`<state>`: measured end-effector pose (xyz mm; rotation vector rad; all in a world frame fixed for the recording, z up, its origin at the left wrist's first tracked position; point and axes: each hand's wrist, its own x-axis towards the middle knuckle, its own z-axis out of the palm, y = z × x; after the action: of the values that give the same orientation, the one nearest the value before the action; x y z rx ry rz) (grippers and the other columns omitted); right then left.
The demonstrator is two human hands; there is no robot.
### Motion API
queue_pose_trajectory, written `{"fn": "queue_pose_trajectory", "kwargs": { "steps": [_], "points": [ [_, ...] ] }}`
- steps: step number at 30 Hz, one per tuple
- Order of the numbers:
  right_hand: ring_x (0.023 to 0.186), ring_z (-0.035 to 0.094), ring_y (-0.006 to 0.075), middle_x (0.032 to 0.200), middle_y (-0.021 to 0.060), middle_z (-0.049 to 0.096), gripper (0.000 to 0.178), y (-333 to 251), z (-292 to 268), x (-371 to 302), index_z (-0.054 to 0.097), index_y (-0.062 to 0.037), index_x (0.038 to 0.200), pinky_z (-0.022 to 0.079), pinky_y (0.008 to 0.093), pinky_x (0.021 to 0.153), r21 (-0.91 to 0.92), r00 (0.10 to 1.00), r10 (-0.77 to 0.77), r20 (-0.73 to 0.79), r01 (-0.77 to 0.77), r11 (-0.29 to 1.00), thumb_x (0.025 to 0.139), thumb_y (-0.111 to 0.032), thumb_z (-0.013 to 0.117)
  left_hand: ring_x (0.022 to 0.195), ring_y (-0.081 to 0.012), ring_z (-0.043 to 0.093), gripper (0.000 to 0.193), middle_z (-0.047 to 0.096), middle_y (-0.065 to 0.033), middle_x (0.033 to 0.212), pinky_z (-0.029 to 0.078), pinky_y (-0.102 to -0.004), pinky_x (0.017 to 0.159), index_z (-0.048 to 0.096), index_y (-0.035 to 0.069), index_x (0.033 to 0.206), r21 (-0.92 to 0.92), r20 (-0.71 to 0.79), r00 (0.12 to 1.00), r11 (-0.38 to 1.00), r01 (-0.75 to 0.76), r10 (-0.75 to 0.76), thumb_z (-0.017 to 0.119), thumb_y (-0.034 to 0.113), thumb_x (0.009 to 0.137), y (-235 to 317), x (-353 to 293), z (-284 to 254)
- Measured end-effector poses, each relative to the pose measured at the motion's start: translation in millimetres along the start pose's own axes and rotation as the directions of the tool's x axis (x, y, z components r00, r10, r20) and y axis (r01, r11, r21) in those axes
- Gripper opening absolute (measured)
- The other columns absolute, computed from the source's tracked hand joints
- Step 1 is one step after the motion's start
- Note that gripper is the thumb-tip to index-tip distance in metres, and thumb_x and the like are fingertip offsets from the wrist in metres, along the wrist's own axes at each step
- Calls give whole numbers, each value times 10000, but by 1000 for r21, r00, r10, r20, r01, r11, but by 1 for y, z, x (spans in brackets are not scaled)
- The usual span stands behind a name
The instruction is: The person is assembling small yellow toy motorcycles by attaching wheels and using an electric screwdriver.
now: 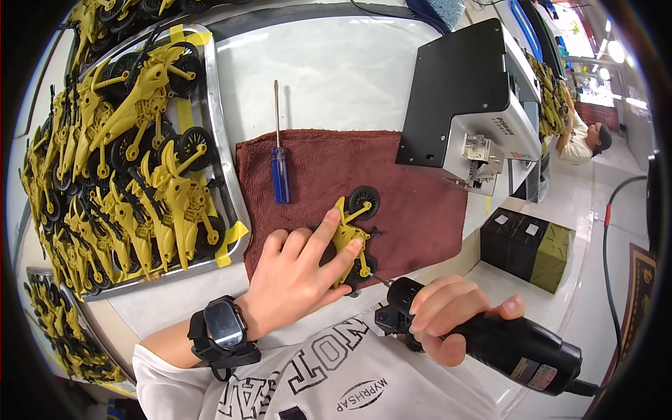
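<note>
A yellow toy motorcycle (354, 241) with black wheels lies on its side on a dark red cloth (423, 210). My left hand (287, 283) holds it against the cloth, index finger and thumb stretched over its yellow body. In my right hand (448, 315) is a black corded electric screwdriver (532, 353), gripped around its body. Its thin bit points left, with the tip close to the toy's lower wheel; whether it touches a screw is too small to tell. Beyond my left hand, a blue-handled screwdriver (281, 175) rests partly on the cloth.
A metal-rimmed tray (229, 164) piled with yellow and black toy motorcycles stands at left, with more stacks around it. A black and silver machine (455, 91) stands at the far right of the cloth. Nearer sits a black and olive box (525, 245). Another person (584, 140) is at far right.
</note>
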<state>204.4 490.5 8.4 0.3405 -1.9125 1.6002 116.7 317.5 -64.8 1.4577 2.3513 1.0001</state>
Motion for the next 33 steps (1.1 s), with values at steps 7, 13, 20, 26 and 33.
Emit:
{"fn": "queue_pose_trajectory", "kwargs": {
  "steps": [7, 13, 20, 26, 33],
  "points": [
    [495, 582, 242, 685, 134, 598, 608, -4, 7, -8, 247, -123, 1164, 523, 405, 483, 15, 992, 116, 46, -117, 993, 751, 0, 676, 912, -264, 483, 680, 413, -165, 1355, 359, -379, 791, 582, 220, 1234, -8, 10, 1000, 1000, 19, -19, 781, 387, 606, 0, 1, 0],
    [502, 577, 250, 682, 153, 597, 609, 7, 6, -14, 264, -103, 1178, 508, 403, 459, 98, 996, 81, 24, -82, 992, 748, 9, 681, 907, -260, 483, 675, 406, -158, 1368, 360, -376, 792, 574, 230, 1240, 8, 17, 1000, 1000, 13, -13, 768, 405, 617, -1, -2, 2],
    [539, 596, 237, 756, 142, 619, 630, 3, -7, -1, 307, -88, 1196, 504, 387, 452, 230, 994, 69, 83, -87, 969, 715, 26, 698, 930, -260, 469, 721, 362, -155, 1400, 356, -378, 799, 509, 254, 1301, 77, 88, 995, 997, 31, -38, 742, 448, 647, 6, 5, -3],
    [468, 536, 203, 669, 62, 543, 677, -13, -17, 9, 181, -52, 1386, 490, 335, 460, 76, 898, -185, -400, 233, 969, 875, -180, 607, 905, -229, 466, 771, 352, -214, 1385, 359, -329, 749, 451, 205, 1331, 44, 125, 989, 996, 74, -79, 762, 396, 652, 12, 17, -17],
    [513, 458, 170, 687, 63, 456, 551, -5, -6, 3, 239, -23, 1331, 395, 301, 534, 234, 942, -17, -335, 101, 967, 894, -156, 547, 817, -297, 537, 699, 465, -198, 1165, 430, -380, 720, 448, 75, 1311, -83, -147, 989, 996, 24, -36, 684, 155, 657, 7, 3, -51]
  ]
}}
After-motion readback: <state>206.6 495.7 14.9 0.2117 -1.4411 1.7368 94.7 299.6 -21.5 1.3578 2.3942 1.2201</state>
